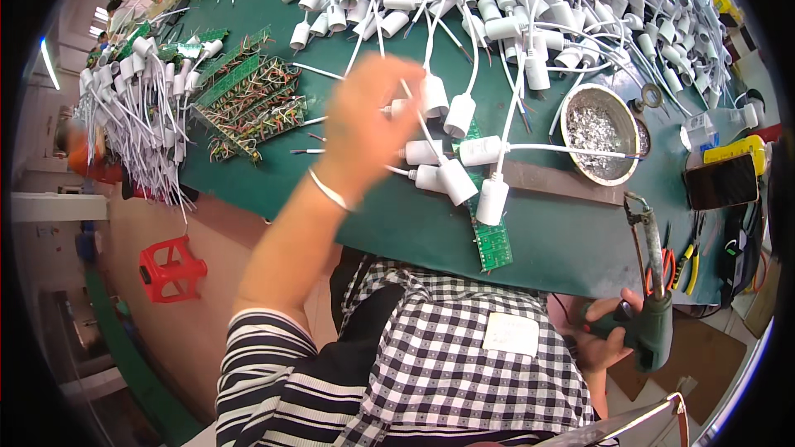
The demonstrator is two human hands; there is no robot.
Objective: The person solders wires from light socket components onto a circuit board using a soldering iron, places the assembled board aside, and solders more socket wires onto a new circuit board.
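My left hand (364,128), smeared by motion, is above the middle of the table with its fingers closed around the white cable of a lamp holder (457,182). Below that lamp holder lies a narrow green circuit board strip (494,248), partly covered by several white lamp holders with cables. One more lamp holder (492,201) rests against the strip's right side. Off the table's front edge, at the lower right, my right hand (609,335) grips a dark green soldering gun (654,331) with its metal tip pointing up.
A big heap of white lamp holders (546,8) fills the far side. Wired circuit boards (252,108) and a hanging bunch of lamp holders (137,99) lie left. At right are a bowl (570,149) of silvery bits, yellow-handled pliers (692,269) and a phone (722,182). A red stool (172,269) stands below.
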